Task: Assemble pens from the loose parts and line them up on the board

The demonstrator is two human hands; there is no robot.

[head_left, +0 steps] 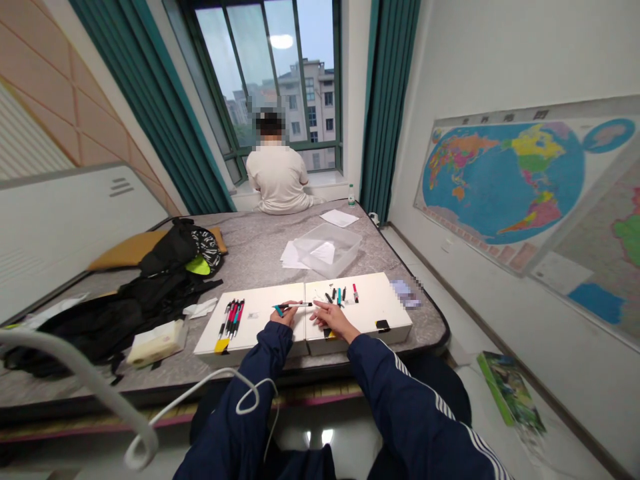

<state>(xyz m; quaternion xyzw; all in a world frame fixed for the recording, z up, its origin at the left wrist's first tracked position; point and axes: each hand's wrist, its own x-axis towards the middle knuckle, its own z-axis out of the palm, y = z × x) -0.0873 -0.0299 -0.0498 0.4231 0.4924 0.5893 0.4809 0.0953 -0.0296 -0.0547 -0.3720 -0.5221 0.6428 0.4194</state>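
Observation:
My left hand (284,316) is closed on a pen with a pale barrel (294,305) and black ends, held roughly level above the white boxes. A teal part (278,311) shows at its fingers. My right hand (331,319) is just right of the pen's black end, index finger stretched toward it and fingers somewhat apart; whether it touches the pen is too small to tell. Beyond that hand lie black pen parts (329,298), a teal pen part (339,297) and a red pen part (355,293). Several assembled pens (233,317), red and black, lie side by side at left.
Two white boxes (270,337) stand side by side on the grey marbled surface. Behind them are a clear plastic bin (345,257), papers (290,257) and a water bottle (351,195). Tissues (157,343) and black bags (145,287) lie left. A person (277,175) sits by the window.

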